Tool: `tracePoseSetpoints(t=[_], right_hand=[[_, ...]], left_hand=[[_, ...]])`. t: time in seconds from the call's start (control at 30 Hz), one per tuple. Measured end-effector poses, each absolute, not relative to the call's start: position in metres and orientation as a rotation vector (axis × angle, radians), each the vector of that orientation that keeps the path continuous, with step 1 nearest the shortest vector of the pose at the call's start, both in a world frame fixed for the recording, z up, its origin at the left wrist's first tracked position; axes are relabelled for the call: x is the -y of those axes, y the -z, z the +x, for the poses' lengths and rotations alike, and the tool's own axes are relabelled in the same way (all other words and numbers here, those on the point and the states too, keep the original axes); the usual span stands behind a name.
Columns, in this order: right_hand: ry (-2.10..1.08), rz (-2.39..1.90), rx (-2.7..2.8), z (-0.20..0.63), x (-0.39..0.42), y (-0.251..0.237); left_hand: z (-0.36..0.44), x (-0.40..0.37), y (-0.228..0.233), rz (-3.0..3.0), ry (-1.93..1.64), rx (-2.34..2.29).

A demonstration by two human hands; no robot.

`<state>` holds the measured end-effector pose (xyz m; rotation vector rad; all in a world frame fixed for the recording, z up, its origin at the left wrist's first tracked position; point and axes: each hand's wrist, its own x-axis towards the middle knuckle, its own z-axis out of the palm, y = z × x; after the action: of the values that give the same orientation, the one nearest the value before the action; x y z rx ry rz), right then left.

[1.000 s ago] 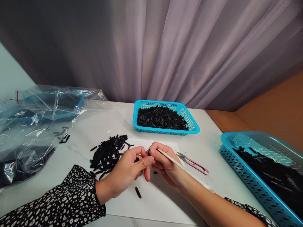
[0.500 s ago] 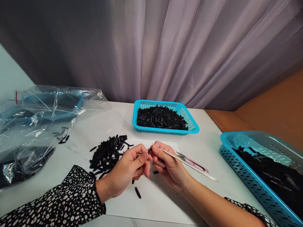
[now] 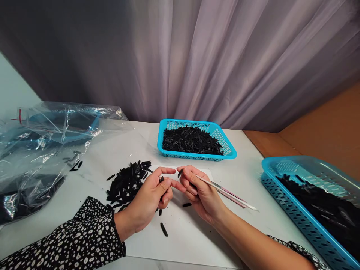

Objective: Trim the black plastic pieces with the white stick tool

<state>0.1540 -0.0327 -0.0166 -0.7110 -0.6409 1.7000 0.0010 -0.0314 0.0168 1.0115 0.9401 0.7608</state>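
Observation:
My left hand (image 3: 153, 191) is closed, its thumb pressing on small slender black pieces (image 3: 161, 179), while the index finger stretches toward the other hand. Opposite it, my right hand (image 3: 201, 191) pinches a thin white stick (image 3: 216, 185) that slants back over the thumb. At its fingertips sits a short black piece (image 3: 180, 173). The two hands are close together over a white sheet (image 3: 168, 247). A loose heap of black pieces (image 3: 126, 183) lies just left of my left hand, and a single black piece (image 3: 164, 229) lies below it on the sheet.
A blue basket (image 3: 197, 154) full of black pieces stands at the back. Another blue basket (image 3: 303, 213) with black contents is at the right. A clear plastic bag (image 3: 67, 131) lies at the left. A pink-handled tool (image 3: 234, 202) lies behind the stick, partly hidden.
My hands have drawn slightly apart at the fingertips. The left index finger has stretched out, and the black piece now shows at the right fingertips. The white stick has shifted slightly.

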Motion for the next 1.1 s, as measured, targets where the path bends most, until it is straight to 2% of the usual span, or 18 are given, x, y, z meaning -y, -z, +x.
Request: tracePoseSetpoints(t=[0.43,0.8,1.1], right_hand=[[-1.763,-0.651,0.610,0.155,0.033,0.013],[-1.734,-0.791,0.767,0.150,0.037,0.008],[-1.561,-0.888,1.007,0.143,0.037,0.017]], left_hand=[[-0.003,0.032,-0.016,1.047,-0.724,-0.904],[-0.003,0.033,-0.010,1.112,-0.709,-0.941],[-0.002,0.034,-0.013,1.117,-0.638,-0.914]])
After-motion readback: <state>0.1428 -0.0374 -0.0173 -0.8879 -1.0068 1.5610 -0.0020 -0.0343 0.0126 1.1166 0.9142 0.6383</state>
